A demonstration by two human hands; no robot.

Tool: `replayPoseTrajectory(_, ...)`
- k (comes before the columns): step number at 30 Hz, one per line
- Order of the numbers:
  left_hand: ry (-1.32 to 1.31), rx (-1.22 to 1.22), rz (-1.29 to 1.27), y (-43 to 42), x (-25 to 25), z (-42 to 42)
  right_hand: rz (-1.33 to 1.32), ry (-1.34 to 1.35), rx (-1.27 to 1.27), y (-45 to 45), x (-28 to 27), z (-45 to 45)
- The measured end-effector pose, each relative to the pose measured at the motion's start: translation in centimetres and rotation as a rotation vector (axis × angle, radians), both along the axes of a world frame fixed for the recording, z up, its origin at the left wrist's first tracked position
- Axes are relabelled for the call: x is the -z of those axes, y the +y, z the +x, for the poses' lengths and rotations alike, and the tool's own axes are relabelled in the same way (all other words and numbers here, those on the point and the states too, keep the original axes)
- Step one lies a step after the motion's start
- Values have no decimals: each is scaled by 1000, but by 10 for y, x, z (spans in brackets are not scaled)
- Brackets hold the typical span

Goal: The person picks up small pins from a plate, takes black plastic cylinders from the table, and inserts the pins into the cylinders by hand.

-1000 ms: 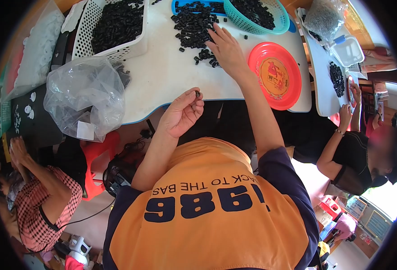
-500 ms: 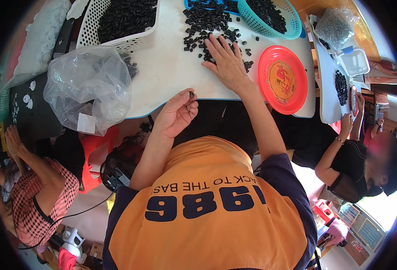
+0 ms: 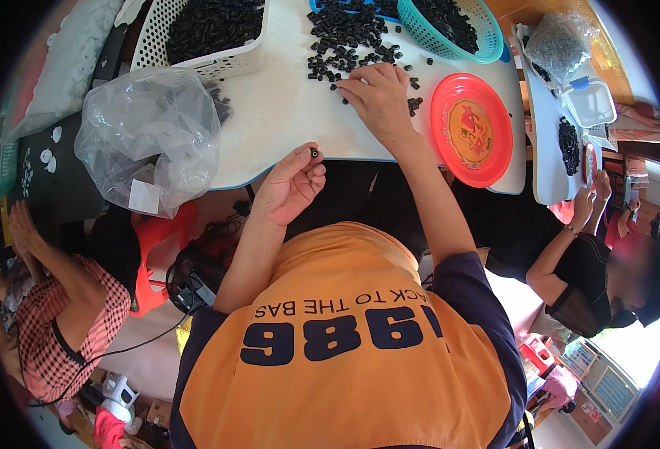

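Observation:
My left hand (image 3: 294, 183) is at the table's near edge, pinching a small black cylindrical piece (image 3: 314, 153) between thumb and forefinger. A pale-rimmed hole shows in the piece's end. Farther out, my right hand (image 3: 381, 101) rests at the near side of a loose spread of similar black pieces (image 3: 348, 34). Its fingers are bent in toward the thumb, and whatever lies between their tips is too small or hidden to make out. A red round plate (image 3: 496, 142) with a yellow printed centre sits to the right of that hand.
A white perforated basket (image 3: 229, 63) and a teal basket (image 3: 487, 52) hold black pieces on the white table (image 3: 262, 112). A clear plastic bag (image 3: 150, 142) overhangs the left edge. Co-workers sit on both sides, a person in black (image 3: 569, 273) at the right-hand table.
My right hand has gone from spread fingers over the black pieces to bent fingers drawn toward the thumb. My left hand keeps its piece, almost in the same place.

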State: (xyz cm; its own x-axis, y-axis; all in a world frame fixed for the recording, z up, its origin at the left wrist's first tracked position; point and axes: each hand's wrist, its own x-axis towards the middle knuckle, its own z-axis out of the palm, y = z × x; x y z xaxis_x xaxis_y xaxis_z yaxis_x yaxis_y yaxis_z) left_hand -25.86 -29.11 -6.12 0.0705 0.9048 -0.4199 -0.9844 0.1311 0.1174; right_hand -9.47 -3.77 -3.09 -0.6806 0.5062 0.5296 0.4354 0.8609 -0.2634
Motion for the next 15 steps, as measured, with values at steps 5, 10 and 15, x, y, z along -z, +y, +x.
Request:
replayPoseTrajectory(5, 17, -15, 24, -6, -6, -4, -6, -144, 45, 0, 10, -22)
replayPoseTrajectory(10, 33, -43, 27, -9, -13, -6, 39, -70, -6, -6, -6, -21)
replayPoseTrajectory(15, 96, -93, 70, -4, -39, 2, -774, 242, 49, -58, -60, 8)
